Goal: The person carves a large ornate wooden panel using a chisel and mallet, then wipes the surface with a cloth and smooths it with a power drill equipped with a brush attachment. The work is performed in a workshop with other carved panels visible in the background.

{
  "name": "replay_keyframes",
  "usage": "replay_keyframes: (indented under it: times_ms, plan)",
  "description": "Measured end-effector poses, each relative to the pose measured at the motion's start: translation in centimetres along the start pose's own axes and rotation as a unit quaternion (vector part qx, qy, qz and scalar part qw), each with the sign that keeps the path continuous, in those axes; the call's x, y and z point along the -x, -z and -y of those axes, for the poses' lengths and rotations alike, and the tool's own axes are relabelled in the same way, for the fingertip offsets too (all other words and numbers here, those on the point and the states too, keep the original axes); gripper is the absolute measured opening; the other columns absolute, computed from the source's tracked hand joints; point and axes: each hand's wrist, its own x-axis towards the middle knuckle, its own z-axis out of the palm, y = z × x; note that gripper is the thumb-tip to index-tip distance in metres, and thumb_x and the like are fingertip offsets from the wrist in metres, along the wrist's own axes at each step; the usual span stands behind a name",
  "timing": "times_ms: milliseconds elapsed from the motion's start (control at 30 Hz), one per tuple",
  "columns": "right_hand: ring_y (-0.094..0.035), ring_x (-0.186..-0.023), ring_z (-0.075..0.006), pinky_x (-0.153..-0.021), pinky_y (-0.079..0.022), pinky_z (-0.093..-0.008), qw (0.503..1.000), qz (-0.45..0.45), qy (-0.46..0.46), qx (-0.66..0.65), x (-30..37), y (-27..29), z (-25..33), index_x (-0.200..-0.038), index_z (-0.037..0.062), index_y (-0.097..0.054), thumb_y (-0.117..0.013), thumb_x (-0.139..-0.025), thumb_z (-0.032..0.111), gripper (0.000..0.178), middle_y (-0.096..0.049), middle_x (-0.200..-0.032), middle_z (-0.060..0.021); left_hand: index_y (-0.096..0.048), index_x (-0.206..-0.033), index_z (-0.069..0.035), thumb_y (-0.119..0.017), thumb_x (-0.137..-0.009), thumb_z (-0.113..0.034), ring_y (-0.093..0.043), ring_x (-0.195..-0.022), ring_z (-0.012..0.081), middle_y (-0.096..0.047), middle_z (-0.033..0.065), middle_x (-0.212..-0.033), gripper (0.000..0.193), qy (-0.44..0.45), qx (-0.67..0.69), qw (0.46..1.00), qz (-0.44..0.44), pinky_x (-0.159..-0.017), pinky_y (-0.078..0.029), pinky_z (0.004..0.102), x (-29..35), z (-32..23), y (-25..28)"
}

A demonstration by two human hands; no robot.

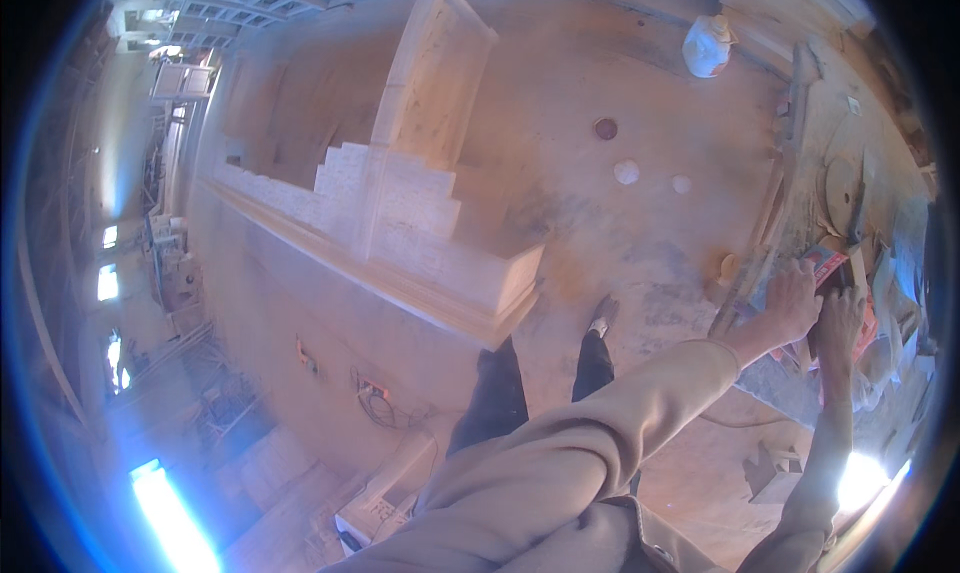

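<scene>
At the far right, both my hands are together at a red cardboard box [826, 262] on a cluttered bench. My left hand [793, 303] reaches across from the lower middle, its fingers bent at the box's near side. Beside it, my right hand [842, 325] has its fingers curled over the box. The hands cover much of it, and any small item between the fingers is hidden. Crumpled pale plastic [885, 348] lies right of my right hand. A dark narrow tool [857, 213] lies just beyond the box.
A long pale wooden or plaster structure [420, 203] with a stepped middle stands on the dusty floor, left of my legs. Farther off are a white sack [709, 47], a small reddish round container [605, 129] and a white round piece [626, 172]. An orange tool with a coiled cable [375, 391] lies lower left.
</scene>
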Motion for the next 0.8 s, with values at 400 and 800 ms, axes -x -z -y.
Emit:
replay_keyframes:
  times_ms: [400,800]
  plan:
    - [-0.056,-0.108,-0.0354,-0.096,-0.042,-0.0495,0.999,-0.036,-0.011,-0.032,0.8,12.3,7.0,-0.092,0.0013,-0.063,-0.067,-0.075,0.001,0.018,-0.062,-0.098,-0.017,-0.065,-0.104,0.008,-0.062,-0.082,0.002,-0.068,-0.096,0.0446,-0.066,0.0291,-0.102,0.022,-0.009,0.026,0.998,-0.056,-0.082,-0.057,0.048,2.8,5.2,1.4]
    - [-0.054,-0.088,-0.0336,-0.08,-0.045,-0.0439,0.893,-0.075,0.125,-0.426,0.1,24.0,37.7,-0.096,0.002,-0.065,-0.073,-0.061,-0.007,0.037,-0.057,-0.089,-0.0119,-0.047,-0.126,-0.002,-0.051,-0.098,-0.02,-0.042,-0.121,0.0369,-0.046,0.0224,-0.131,0.034,0.221,0.051,0.963,-0.143,-0.102,-0.033,0.0487,23.0,41.6,26.8]
